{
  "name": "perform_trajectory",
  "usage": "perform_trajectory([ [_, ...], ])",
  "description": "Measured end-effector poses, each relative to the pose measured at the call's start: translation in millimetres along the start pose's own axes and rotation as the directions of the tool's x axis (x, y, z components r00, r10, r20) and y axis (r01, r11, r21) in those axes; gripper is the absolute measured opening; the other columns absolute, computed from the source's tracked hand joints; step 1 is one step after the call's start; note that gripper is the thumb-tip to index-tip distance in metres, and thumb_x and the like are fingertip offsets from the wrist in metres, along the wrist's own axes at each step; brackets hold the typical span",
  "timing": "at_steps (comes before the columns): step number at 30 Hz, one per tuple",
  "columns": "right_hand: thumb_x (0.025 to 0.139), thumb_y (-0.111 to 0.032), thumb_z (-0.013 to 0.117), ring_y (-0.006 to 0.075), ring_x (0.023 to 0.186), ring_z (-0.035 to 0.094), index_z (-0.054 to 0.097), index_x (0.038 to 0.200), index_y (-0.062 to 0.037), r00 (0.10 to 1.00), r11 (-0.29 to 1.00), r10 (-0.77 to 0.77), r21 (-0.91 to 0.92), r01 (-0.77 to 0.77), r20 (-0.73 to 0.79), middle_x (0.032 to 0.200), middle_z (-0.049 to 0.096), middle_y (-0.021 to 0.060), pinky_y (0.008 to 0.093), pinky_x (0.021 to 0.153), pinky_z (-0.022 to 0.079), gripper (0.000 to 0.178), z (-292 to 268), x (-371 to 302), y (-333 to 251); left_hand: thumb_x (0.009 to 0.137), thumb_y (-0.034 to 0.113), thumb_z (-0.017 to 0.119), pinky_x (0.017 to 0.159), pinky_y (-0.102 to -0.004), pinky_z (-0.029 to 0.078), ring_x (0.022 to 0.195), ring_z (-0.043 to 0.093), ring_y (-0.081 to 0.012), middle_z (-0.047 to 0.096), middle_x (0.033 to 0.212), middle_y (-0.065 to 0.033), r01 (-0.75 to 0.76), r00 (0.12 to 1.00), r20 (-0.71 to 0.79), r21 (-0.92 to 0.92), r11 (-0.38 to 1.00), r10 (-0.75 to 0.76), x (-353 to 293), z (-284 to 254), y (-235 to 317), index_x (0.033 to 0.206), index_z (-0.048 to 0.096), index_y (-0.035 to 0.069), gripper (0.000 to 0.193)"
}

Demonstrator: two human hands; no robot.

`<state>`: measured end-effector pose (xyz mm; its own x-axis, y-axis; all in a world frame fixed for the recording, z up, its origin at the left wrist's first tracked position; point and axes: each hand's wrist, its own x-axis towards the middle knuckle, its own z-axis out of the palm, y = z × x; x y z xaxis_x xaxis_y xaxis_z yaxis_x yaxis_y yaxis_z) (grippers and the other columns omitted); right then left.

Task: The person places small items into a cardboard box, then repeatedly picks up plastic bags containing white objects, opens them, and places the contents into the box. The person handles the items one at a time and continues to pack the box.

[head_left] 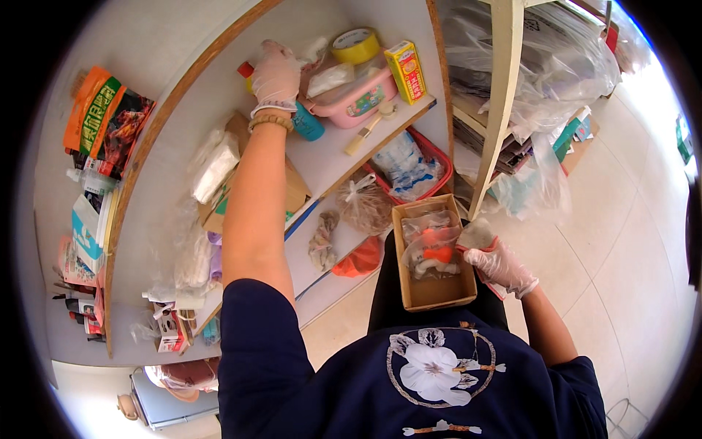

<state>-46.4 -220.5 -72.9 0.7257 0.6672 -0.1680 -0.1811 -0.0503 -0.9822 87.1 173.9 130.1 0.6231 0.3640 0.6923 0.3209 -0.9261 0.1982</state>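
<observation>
My left hand [276,79], in a thin clear glove, reaches onto the upper shelf. Its fingers bend away from view, so any grip is hidden. Beside it stand a red-capped yellow bottle [247,76] and a blue cylindrical container [307,123]. A pink lidded tub [363,102] is to its right. My right hand [504,268], also gloved, is closed on a grey cloth with a red edge [477,235]. It is at the right side of an open cardboard box [439,295], which holds clear plastic bags with orange and white things [436,252] inside.
On the tub lies a roll of yellow tape [355,45], next to a yellow carton [406,72]. A flat brush [361,139] lies near the shelf edge. Below are a red basket [447,162] and an orange-red bag [358,257]. A pale post [499,95] stands at right.
</observation>
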Motion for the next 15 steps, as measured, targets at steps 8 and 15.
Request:
perform_trajectory([
  [8, 0.077, -0.034, 0.075, 0.0133, 0.099, 0.053, 0.042, 0.135, -0.0043, 0.993, 0.988, -0.076, 0.125, 0.087, -0.092, 0.118, 0.056, 0.0057, 0.0284, 0.085, 0.047, 0.073, -57.4, -36.1, -42.8, 0.091, 0.014, 0.055, 0.071, -0.0352, 0.050, 0.078, 0.065, -0.0230, 0.065, 0.094, -0.0127, -0.185, 0.983, -0.131, -0.717, 0.672, 0.131, -73.9, -34.5, 34.3, 0.102, 0.053, 0.004, 0.014],
  [15, 0.083, -0.015, 0.066, 0.0145, 0.111, 0.049, 0.047, 0.131, -0.0012, 0.955, 0.934, -0.017, -0.346, -0.091, -0.296, 0.125, 0.054, 0.0068, 0.0312, 0.095, 0.042, 0.054, -103.0, -51.3, -54.7, 0.094, 0.007, 0.052, 0.087, -0.0264, 0.044, 0.100, 0.055, -0.0149, 0.059, 0.114, -0.0142, 0.086, 0.977, 0.134, -0.959, 0.271, 0.164, -139.8, -29.8, 66.7, 0.102, 0.051, -0.001, 0.012],
])
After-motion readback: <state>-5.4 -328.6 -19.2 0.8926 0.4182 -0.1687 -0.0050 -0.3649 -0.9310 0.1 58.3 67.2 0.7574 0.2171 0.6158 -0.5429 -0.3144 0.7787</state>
